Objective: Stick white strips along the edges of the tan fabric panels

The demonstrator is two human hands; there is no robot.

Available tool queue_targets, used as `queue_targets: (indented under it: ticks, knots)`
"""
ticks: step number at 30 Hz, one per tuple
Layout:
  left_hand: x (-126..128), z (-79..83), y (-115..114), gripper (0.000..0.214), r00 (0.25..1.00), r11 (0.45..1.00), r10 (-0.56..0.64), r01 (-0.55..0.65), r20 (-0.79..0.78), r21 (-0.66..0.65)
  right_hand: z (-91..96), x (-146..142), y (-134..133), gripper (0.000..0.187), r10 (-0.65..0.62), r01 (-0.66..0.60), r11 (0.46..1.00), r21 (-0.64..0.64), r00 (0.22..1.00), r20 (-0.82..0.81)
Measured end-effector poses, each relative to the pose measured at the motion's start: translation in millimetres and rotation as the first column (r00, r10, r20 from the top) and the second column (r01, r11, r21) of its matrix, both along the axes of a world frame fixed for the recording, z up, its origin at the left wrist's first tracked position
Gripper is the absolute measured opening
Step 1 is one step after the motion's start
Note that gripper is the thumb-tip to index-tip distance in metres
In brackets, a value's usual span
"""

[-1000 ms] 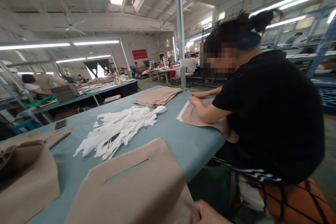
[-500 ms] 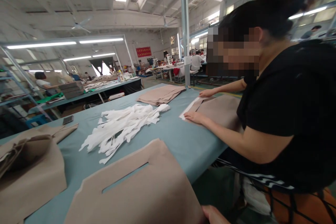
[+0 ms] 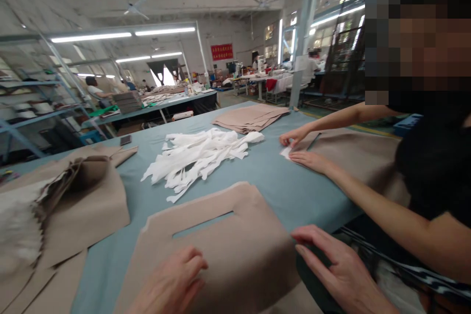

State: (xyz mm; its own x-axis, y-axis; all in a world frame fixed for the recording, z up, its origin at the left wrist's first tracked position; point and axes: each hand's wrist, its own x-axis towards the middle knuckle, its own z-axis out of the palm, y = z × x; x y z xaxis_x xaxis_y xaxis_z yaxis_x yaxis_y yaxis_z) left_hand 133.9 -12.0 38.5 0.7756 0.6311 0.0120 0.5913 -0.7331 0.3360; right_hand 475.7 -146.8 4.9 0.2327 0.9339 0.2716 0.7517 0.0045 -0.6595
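Observation:
In front of me lies a brown fabric panel (image 3: 221, 260) with a long cut-out slot, its right part reaching past the table edge. Low over its lower left part is my left hand (image 3: 174, 277), fingers loosely bent, thumb apart, nothing visible in it. At the panel's right edge is my right hand (image 3: 334, 262), thumb and fingers apart, fingertips at or touching the cloth. Whether they press on it is unclear. Beyond the panel lies a loose heap of white cloth strips (image 3: 202, 157).
To the right, a co-worker's hands (image 3: 300, 149) press a white strip on another brown panel (image 3: 356, 152). A stack of brown panels (image 3: 252, 117) lies at the far edge. Left are folded brown pieces (image 3: 91, 201) and a phone (image 3: 125, 140). A metal post (image 3: 303, 39) stands behind.
My view has swung right and down. My left hand has come into view over the panel, and more of my right hand shows. The co-worker's hands have shifted along the white strip.

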Motion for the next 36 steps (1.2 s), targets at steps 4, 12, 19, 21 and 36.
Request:
queue_targets:
  ticks: [4, 12, 19, 21, 36]
  knots:
    - [53.9, 3.3, 20.5, 0.029, 0.989, 0.989, -0.147, 0.147, -0.016, 0.017, -4.7, -37.1, 68.1, 0.027, 0.194, -0.206, 0.966, 0.156, 0.977, 0.09]
    - [68.8, -44.4, 58.4, 0.085, 0.997, 0.997, -0.074, 0.074, -0.003, -0.008, -55.8, -41.6, 134.2, 0.036, 0.194, -0.233, 0.969, 0.087, 0.926, 0.324]
    - [51.7, -54.2, 64.5, 0.087, 0.989, 0.987, 0.014, -0.037, -0.145, -0.154, -65.1, -36.6, 132.0, 0.054, 0.228, -0.224, 0.973, -0.053, 0.901, 0.371]
    - [52.2, -52.6, 64.1, 0.088, 0.985, 0.984, 0.005, -0.036, -0.171, -0.174, -63.8, -33.9, 131.3, 0.058, 0.223, -0.208, 0.975, -0.082, 0.889, 0.399]
    - [67.8, -20.3, 93.0, 0.049, 0.986, 0.988, -0.139, 0.13, -0.096, -0.088, -64.4, -25.0, 161.4, 0.056, 0.199, -0.257, 0.966, 0.03, 0.812, 0.549]
